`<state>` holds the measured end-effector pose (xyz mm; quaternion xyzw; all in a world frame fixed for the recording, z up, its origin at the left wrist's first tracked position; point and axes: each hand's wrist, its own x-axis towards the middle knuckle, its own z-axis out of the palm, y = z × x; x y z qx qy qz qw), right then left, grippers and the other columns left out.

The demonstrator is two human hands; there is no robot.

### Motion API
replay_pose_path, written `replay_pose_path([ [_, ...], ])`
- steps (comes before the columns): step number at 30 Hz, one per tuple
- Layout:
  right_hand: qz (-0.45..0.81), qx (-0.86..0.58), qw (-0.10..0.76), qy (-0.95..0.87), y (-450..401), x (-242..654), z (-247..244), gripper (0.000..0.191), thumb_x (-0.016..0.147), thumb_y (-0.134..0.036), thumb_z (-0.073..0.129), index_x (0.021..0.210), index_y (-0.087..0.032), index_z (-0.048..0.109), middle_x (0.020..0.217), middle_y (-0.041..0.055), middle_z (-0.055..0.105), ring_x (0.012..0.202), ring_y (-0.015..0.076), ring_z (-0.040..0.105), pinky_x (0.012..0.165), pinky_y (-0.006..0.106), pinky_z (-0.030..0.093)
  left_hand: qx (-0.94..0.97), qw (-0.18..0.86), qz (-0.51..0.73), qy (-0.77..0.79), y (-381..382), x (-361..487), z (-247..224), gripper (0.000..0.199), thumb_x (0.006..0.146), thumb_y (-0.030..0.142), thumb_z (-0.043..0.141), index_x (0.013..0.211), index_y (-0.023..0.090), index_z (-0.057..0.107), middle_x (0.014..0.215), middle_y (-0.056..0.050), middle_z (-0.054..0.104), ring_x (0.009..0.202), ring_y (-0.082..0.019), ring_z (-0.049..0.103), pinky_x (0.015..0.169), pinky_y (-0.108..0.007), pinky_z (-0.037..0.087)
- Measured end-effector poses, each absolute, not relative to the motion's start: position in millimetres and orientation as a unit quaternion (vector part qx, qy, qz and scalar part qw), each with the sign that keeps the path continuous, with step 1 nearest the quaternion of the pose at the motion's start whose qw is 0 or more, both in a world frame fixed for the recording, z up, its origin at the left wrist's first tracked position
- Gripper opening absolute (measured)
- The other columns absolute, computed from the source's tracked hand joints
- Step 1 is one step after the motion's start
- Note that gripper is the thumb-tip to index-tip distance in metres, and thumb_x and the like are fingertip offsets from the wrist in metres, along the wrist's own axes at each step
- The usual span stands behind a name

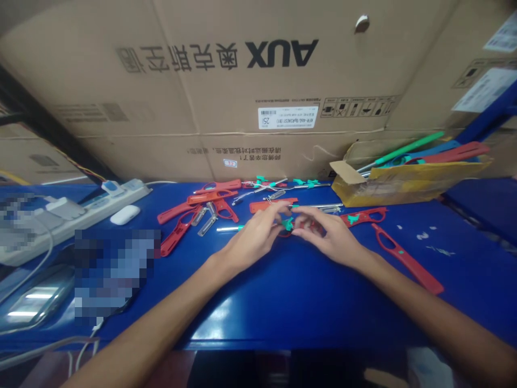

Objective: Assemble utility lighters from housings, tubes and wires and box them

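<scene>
My left hand and my right hand meet near the middle of the blue table. Between their fingertips is a small green plastic part; the left fingers are closed on it. The right fingers are bent and pinched beside it, with a red piece partly hidden behind them. A metal rod with a green end lies left of my left hand. Just behind the hands rests a red casing. Right of them lies another red casing with a green part.
Red casings and clear pieces are piled at the left. A taped carton of rods and casings stands back right. A red handle lies at the right. A power strip and white case are left; a large cardboard box stands behind.
</scene>
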<state>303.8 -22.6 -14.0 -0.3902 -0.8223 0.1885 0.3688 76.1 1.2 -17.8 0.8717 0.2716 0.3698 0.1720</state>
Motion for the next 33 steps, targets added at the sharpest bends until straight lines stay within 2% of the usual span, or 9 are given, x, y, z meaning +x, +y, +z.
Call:
replay_pose_path([
  [5, 0.147, -0.375, 0.37, -0.837, -21.9, 303.7, -15.0, 0.02, 0.099, -0.035, 0.059, 0.114, -0.024, 0.066, 0.096, 0.003, 0.072, 0.071, 0.0138, 0.061, 0.067, 0.027, 0.05, 0.893, 0.111, 0.355, 0.253, 6.9, 72.8, -18.4, 0.028, 0.101, 0.014, 0.052, 0.128, 0.021, 0.052, 0.125, -0.011, 0.066, 0.117, -0.024, 0.065, 0.099, -0.044, 0.057],
  [8, 0.153, -0.376, 0.349, -0.845, -21.5, 303.8, -15.3, 0.015, 0.099, -0.035, 0.059, 0.103, -0.022, 0.066, 0.091, 0.0024, 0.07, 0.07, 0.0137, 0.06, 0.065, 0.027, 0.049, 0.908, 0.081, 0.338, 0.233, 10.2, 71.8, -17.9, 0.012, 0.103, 0.017, 0.051, 0.109, 0.016, 0.062, 0.111, -0.009, 0.069, 0.105, -0.021, 0.068, 0.094, -0.038, 0.057],
  [11, 0.141, -0.386, 0.326, -0.851, -20.1, 306.5, -14.7, 0.017, 0.1, -0.037, 0.058, 0.104, -0.022, 0.066, 0.092, 0.0028, 0.07, 0.071, 0.0141, 0.06, 0.066, 0.027, 0.048, 0.922, 0.046, 0.289, 0.252, 11.1, 70.5, -16.0, 0.013, 0.103, 0.019, 0.054, 0.101, 0.015, 0.066, 0.099, -0.007, 0.072, 0.093, -0.02, 0.069, 0.084, -0.035, 0.054],
  [15, 0.088, -0.413, 0.277, -0.863, -13.6, 317.6, -11.5, 0.029, 0.099, -0.041, 0.06, 0.121, -0.022, 0.064, 0.106, 0.0062, 0.071, 0.083, 0.018, 0.066, 0.074, 0.03, 0.05, 0.926, -0.014, 0.218, 0.307, 9.4, 68.4, -12.3, 0.016, 0.102, 0.022, 0.057, 0.11, 0.019, 0.071, 0.098, -0.004, 0.072, 0.094, -0.022, 0.069, 0.079, -0.035, 0.046],
  [18, 0.095, -0.425, 0.235, -0.869, -7.3, 326.2, -11.5, 0.025, 0.096, -0.042, 0.064, 0.113, -0.023, 0.068, 0.111, 0.0058, 0.072, 0.093, 0.021, 0.068, 0.079, 0.032, 0.05, 0.92, -0.032, 0.195, 0.34, 8.1, 67.8, -10.5, 0.018, 0.102, 0.023, 0.058, 0.112, 0.021, 0.072, 0.1, -0.004, 0.072, 0.093, -0.022, 0.066, 0.076, -0.034, 0.042],
  [23, 0.109, -0.447, 0.19, -0.867, -3.3, 327.1, -17.2, 0.02, 0.095, -0.041, 0.065, 0.105, -0.023, 0.071, 0.104, 0.0038, 0.074, 0.09, 0.0219, 0.07, 0.077, 0.033, 0.049, 0.914, -0.085, 0.158, 0.364, 7.6, 68.5, -11.1, 0.023, 0.099, 0.014, 0.06, 0.114, 0.023, 0.074, 0.106, -0.005, 0.069, 0.097, -0.024, 0.062, 0.075, -0.035, 0.039],
  [29, 0.132, -0.441, 0.186, -0.868, -5.8, 320.7, -17.2, 0.02, 0.099, -0.038, 0.059, 0.101, -0.023, 0.072, 0.103, 0.0038, 0.074, 0.092, 0.0221, 0.069, 0.081, 0.034, 0.049, 0.914, -0.061, 0.134, 0.377, 9.7, 70.0, -12.8, 0.018, 0.101, 0.024, 0.06, 0.111, 0.02, 0.074, 0.103, -0.005, 0.072, 0.099, -0.025, 0.062, 0.078, -0.035, 0.037],
  [33, 0.148, -0.438, 0.193, -0.865, -5.9, 321.0, -19.2, 0.02, 0.099, -0.038, 0.058, 0.101, -0.023, 0.071, 0.101, 0.0041, 0.074, 0.09, 0.021, 0.069, 0.08, 0.033, 0.049, 0.916, -0.003, 0.141, 0.376, 11.3, 69.6, -14.4, 0.018, 0.102, 0.026, 0.058, 0.107, 0.02, 0.074, 0.106, -0.004, 0.074, 0.1, -0.023, 0.064, 0.08, -0.034, 0.037],
])
